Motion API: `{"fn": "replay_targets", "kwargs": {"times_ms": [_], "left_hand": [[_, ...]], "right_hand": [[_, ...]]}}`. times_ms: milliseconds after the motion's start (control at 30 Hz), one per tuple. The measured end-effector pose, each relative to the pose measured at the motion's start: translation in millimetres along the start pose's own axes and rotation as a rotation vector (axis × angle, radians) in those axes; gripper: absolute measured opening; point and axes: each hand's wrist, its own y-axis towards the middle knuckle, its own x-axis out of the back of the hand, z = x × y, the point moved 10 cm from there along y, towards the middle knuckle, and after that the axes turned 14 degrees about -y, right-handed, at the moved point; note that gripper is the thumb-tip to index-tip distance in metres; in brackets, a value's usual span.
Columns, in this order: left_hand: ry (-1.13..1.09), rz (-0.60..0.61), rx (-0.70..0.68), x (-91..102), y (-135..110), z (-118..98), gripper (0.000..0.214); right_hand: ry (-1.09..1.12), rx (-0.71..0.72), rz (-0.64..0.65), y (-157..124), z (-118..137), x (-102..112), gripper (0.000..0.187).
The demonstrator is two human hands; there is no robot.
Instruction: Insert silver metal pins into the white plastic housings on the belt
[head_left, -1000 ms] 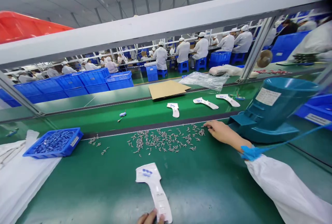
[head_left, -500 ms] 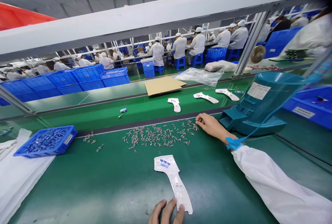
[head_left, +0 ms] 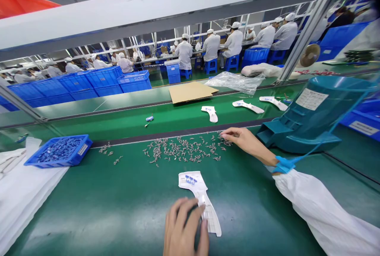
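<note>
A white curved plastic shell (head_left: 211, 218), shaped like a handle, lies on the green bench with small blue pieces in its wide end. My left hand (head_left: 185, 226) hovers at the shell's left edge, fingers loosely curled and apart, gripping nothing. At the right end of a spread of small metal parts (head_left: 178, 150), my right hand (head_left: 242, 139) has thumb and forefinger pinched together low over the pile. Whatever sits between those fingertips is too small to make out. A blue strap circles the right wrist.
A teal machine (head_left: 308, 115) with a cable stands right of my right hand. At left, a blue tray (head_left: 59, 151) of blue pieces rests on white sheeting. Several similar shells (head_left: 210, 113) lie on the belt beyond, behind a dark edge strip. Cardboard (head_left: 190, 91) lies farther back.
My left hand has come up along the shell from its lower end. My right hand's fingers have drawn together into a pinch at the metal parts. The camera view has shifted slightly.
</note>
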Motion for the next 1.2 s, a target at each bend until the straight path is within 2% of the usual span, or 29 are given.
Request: {"fn": "replay_targets", "kwargs": {"times_ms": [67, 167, 233, 300, 500, 700, 833, 967, 1200], "left_hand": [[-0.109, 0.108, 0.057, -9.0, 41.3, 5.6, 0.026], [-0.195, 0.162, 0.056, -21.5, 102.5, 16.0, 0.023], [-0.2, 0.2, 0.035, -32.2, 129.3, 25.0, 0.021], [-0.196, 0.253, -0.002, -42.5, 140.8, 30.2, 0.016], [-0.157, 0.344, -0.075, -53.8, 134.5, 32.2, 0.017], [-0.092, 0.341, -0.054, -59.4, 133.1, 41.9, 0.022], [-0.124, 0.323, -0.014, -61.9, 132.1, 46.6, 0.026], [-0.205, 0.314, 0.042, -66.0, 130.3, 49.5, 0.026], [-0.371, 0.347, 0.175, -72.5, 129.1, 50.7, 0.025]], "right_hand": [[0.152, 0.003, 0.057, -7.7, 21.4, -12.0, 0.042], [0.368, -0.005, 0.152, -22.2, 53.1, -32.8, 0.044], [0.416, 0.004, 0.205, -30.3, 68.2, -43.3, 0.043], [0.431, 0.007, 0.236, -34.8, 74.8, -49.1, 0.042], [0.407, 0.008, 0.279, -36.9, 71.2, -57.2, 0.036], [0.231, 0.037, 0.151, -43.1, 76.2, -52.5, 0.029], [-0.003, 0.184, -0.036, -50.3, 94.1, -35.4, 0.021], [-0.13, 0.385, -0.202, -60.0, 110.7, -23.5, 0.014], [-0.206, 0.61, -0.303, -71.5, 127.5, -15.3, 0.008]]}}
